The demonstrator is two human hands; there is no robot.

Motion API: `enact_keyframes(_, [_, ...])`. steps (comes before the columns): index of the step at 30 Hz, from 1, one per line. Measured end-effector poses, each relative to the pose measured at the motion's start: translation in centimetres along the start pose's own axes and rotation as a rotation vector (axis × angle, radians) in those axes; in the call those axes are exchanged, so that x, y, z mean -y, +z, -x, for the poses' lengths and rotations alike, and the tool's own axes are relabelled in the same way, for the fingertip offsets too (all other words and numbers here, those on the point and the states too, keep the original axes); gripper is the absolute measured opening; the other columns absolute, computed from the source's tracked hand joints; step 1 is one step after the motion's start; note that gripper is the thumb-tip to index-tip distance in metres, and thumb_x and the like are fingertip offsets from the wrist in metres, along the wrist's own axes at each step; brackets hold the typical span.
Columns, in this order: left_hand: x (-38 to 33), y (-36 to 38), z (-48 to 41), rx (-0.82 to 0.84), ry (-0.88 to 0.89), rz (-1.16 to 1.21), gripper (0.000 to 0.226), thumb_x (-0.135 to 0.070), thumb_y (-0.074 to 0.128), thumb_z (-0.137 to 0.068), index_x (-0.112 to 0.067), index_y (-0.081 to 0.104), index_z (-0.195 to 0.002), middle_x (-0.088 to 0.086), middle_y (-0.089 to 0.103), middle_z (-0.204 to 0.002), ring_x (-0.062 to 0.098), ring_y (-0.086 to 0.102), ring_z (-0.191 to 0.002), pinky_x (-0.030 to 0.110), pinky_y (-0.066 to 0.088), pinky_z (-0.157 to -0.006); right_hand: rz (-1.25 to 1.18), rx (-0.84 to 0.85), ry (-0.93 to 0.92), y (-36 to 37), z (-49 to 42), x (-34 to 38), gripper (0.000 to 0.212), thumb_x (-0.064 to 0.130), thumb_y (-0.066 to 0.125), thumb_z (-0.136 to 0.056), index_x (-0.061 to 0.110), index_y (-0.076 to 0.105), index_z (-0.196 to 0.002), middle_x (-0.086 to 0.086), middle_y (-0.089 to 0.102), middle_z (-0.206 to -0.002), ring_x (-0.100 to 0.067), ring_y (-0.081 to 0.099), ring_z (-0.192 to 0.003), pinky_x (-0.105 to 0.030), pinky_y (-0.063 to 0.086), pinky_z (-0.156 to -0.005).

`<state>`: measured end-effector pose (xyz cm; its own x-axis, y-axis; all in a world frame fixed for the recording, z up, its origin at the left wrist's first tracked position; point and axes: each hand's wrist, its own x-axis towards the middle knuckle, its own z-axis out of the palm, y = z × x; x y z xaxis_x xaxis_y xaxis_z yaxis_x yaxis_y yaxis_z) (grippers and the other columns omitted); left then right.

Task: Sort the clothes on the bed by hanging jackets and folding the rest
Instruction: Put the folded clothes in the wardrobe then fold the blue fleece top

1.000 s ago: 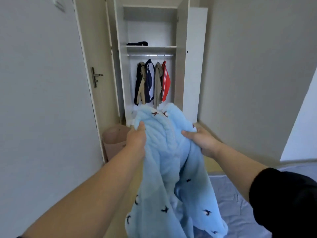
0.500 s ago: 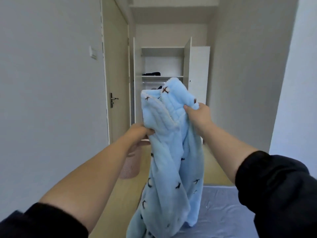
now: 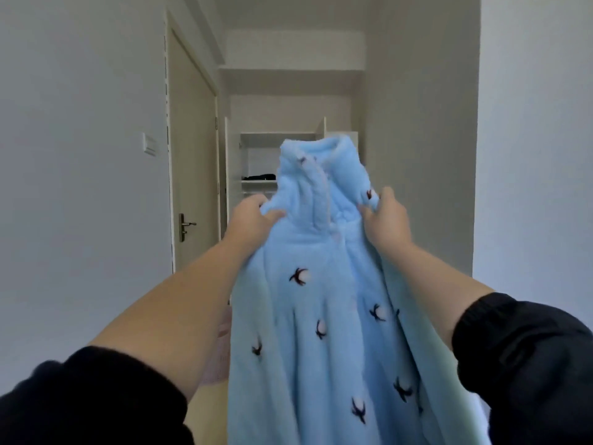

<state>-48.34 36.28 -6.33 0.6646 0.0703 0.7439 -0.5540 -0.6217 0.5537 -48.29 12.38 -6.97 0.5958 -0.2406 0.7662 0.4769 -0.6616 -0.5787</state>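
- A person is holding a pale blue fleece garment (image 3: 321, 300) up in front of them, mid-view. Its stand-up collar (image 3: 317, 162) is uppermost and its body is hanging straight down past the bottom edge, so the long axis is running vertically.
- The left hand (image 3: 253, 220) is gripping one shoulder of the garment just beside the collar, thumb on the near face and fingers curled out of sight behind the fabric. The right hand (image 3: 386, 220) is grasping the opposite shoulder in the same way.
- Both hands are sitting level with the collar between them, and neither is clearly nearer to the garment's centre line.
- Both arms are reaching forward and slightly up, forearms bare, with the black sleeves (image 3: 526, 364) ending short of the wrists.
- An open wardrobe (image 3: 260, 155) is standing well beyond the garment, straight ahead and directly behind the collar. A dark folded item (image 3: 260, 176) is lying on its shelf, and the garment is hiding whatever is below that.
- Judging by the collar and front closure, this is looking like a jacket bound for hanging, so the coming move is likely turning on carrying it straight ahead. No hanger is showing.
- A door (image 3: 192, 175) is standing at the left, and a pale pink basket (image 3: 221, 348) is peeking out beside the garment's edge.
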Motion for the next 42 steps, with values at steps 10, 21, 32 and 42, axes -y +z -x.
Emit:
enact_keyframes(10, [16.2,13.7,13.4,0.610,-0.372,-0.489,0.028,-0.034,0.065,-0.086,-0.006,0.066,-0.085,0.014,0.066,-0.092,0.029,0.062,-0.089,0.036,0.048,-0.072,0.539,0.747,0.418,7.7,12.2,-18.6,0.032,0.033,0.062,-0.086,0.005,0.063,-0.101,-0.012,0.066,-0.103,-0.027,0.062,-0.098,-0.025,0.041,-0.072])
enact_keyframes(21, [25.5,23.9,20.3,0.441,-0.653,-0.252,0.016,-0.023,0.045,-0.096,-0.010,0.049,-0.088,0.018,0.061,-0.106,0.030,0.056,-0.095,0.033,0.035,-0.070,0.645,0.738,0.563,17.1,20.3,-29.3,0.015,0.008,0.050,-0.093,0.002,0.060,-0.083,-0.014,0.066,-0.093,-0.028,0.062,-0.091,-0.031,0.044,-0.070])
enact_keyframes(32, [28.4,33.6,14.5,0.768,-0.403,-0.137,0.081,-0.018,0.054,-0.092,-0.024,0.001,-0.153,0.006,0.007,-0.160,0.027,0.020,-0.143,0.045,0.027,-0.113,0.242,0.458,0.568,23.8,14.9,-34.0,0.065,0.015,0.049,-0.097,0.016,0.011,-0.150,-0.018,0.056,-0.122,-0.036,0.056,-0.107,-0.034,0.041,-0.080])
enact_keyframes(42, [31.7,31.8,39.0,1.158,-0.706,-0.461,0.094,-0.057,0.058,-0.084,-0.035,-0.004,-0.151,0.004,-0.013,-0.160,0.023,-0.008,-0.147,0.052,0.005,-0.115,0.755,1.336,0.499,22.9,45.9,-38.5,0.064,0.044,0.017,-0.099,0.025,-0.015,-0.151,-0.009,-0.025,-0.157,-0.024,-0.017,-0.146,-0.058,-0.004,-0.113])
